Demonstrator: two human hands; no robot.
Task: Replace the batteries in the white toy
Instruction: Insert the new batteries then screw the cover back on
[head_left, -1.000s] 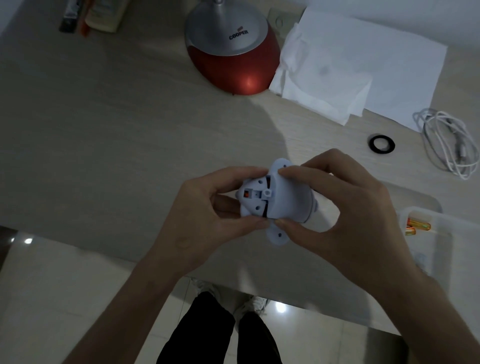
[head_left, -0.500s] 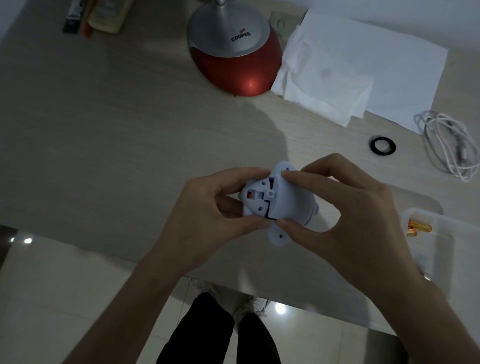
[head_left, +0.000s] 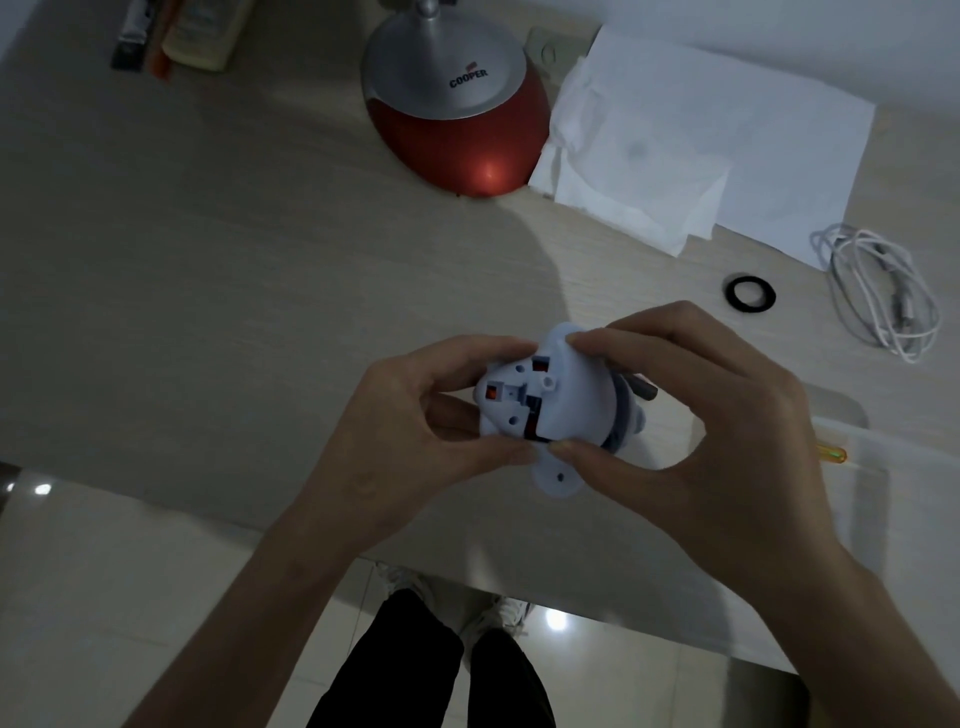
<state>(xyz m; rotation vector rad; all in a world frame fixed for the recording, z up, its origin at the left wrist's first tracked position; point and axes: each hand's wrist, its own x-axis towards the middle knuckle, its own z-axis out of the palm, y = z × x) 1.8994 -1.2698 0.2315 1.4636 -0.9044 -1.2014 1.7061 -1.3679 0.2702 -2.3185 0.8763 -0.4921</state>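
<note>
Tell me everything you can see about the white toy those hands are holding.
The white toy looks like smooth, pale plastic with a rounded body and flat tabs, one with a small hole. Its underside faces the camera, showing screw holes, a small peg and openings with red-orange inside. A dark part sticks out on its far right. It is held above the table's near edge, the left hand and right hand each pinching it between thumb and fingers.

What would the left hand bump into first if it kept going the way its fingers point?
Probably the right hand. The left hand points rightward across the white toy it already grips, and the right hand holds the toy's other side.
</note>
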